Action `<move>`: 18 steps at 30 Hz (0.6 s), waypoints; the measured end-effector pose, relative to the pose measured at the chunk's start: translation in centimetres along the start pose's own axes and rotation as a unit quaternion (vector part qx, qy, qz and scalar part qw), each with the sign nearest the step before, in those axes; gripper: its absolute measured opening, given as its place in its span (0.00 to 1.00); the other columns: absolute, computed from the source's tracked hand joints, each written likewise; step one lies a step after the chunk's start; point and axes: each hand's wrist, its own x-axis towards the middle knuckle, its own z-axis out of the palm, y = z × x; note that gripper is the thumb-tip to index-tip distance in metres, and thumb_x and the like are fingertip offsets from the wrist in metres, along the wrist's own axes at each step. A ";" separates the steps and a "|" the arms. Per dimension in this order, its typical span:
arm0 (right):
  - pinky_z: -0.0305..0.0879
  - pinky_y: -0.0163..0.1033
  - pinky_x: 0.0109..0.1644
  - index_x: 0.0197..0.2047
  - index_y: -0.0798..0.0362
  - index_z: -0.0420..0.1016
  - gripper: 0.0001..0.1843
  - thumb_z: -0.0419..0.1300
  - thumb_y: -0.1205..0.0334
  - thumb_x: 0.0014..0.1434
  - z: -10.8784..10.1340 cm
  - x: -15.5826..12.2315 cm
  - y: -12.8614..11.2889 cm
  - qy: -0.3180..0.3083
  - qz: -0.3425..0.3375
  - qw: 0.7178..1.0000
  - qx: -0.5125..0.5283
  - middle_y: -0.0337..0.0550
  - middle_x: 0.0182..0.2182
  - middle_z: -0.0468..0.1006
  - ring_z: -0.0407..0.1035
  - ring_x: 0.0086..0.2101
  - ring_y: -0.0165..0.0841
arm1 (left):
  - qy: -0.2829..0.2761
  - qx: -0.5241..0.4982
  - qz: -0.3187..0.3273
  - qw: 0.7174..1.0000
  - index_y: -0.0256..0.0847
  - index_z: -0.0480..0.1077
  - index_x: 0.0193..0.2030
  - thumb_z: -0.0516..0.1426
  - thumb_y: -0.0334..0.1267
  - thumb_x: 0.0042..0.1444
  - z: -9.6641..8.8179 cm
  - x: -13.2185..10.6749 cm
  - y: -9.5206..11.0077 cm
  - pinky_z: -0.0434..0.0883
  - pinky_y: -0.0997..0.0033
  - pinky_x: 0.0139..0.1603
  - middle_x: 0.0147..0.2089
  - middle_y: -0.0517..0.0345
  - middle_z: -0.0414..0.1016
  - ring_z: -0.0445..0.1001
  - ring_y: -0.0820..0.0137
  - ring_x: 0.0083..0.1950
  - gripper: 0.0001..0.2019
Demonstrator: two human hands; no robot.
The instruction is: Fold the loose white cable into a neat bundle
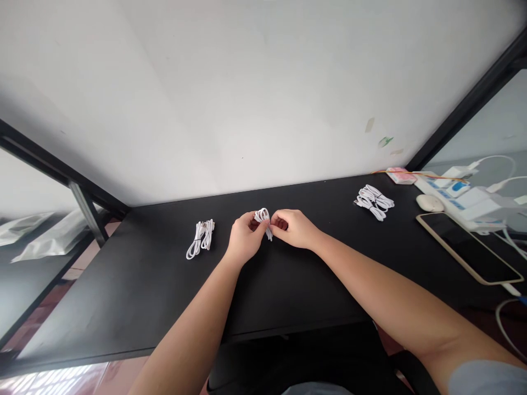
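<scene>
Between my hands, above the middle of the black table, is a coiled white cable (262,214). My left hand (246,235) is closed around its left side, thumb across the loops. From the right, my right hand (294,227) pinches at the same bundle with curled fingers; whatever small part lies under its fingertips is hidden. To the left lie white cable bundles (200,238) with a dark tie around them. Farther off on the right rests another group of coiled white cables (374,202).
The black table (135,285) meets a white wall (247,99). At the right are a phone (469,247) with a cable plugged in, a white earbud case (430,203), a power strip (442,192) with chargers and a pink-white packet (401,175). Plastic bags (53,238) lie beyond the left frame.
</scene>
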 end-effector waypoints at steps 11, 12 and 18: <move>0.65 0.34 0.34 0.33 0.52 0.73 0.03 0.61 0.66 0.60 -0.1 0.0 0.0 0.000 -0.014 1.000 -0.007 0.38 0.30 0.77 0.69 0.29 0.28 | -0.001 -0.002 -0.005 1.000 0.39 0.78 0.41 0.62 0.45 0.56 0.0 -0.1 0.1 0.71 0.69 0.37 0.36 0.53 0.81 0.77 0.66 0.36 0.12; 0.65 0.34 0.34 0.33 0.52 0.72 0.03 0.61 0.67 0.60 -0.1 0.0 0.0 0.000 -0.017 1.000 -0.007 0.38 0.30 0.77 0.69 0.29 0.28 | -0.001 -0.005 -0.005 1.000 0.39 0.78 0.41 0.62 0.45 0.56 0.0 -0.1 0.1 0.71 0.70 0.37 0.36 0.53 0.81 0.77 0.66 0.36 0.12; 0.64 0.34 0.35 0.33 0.52 0.72 0.03 0.61 0.67 0.60 -0.1 -0.1 0.0 -0.004 -0.018 1.000 -0.005 0.38 0.30 0.76 0.69 0.29 0.28 | -0.005 -0.020 -0.008 1.000 0.40 0.79 0.41 0.63 0.45 0.55 -0.1 0.0 0.0 0.70 0.70 0.36 0.37 0.54 0.81 0.77 0.65 0.36 0.12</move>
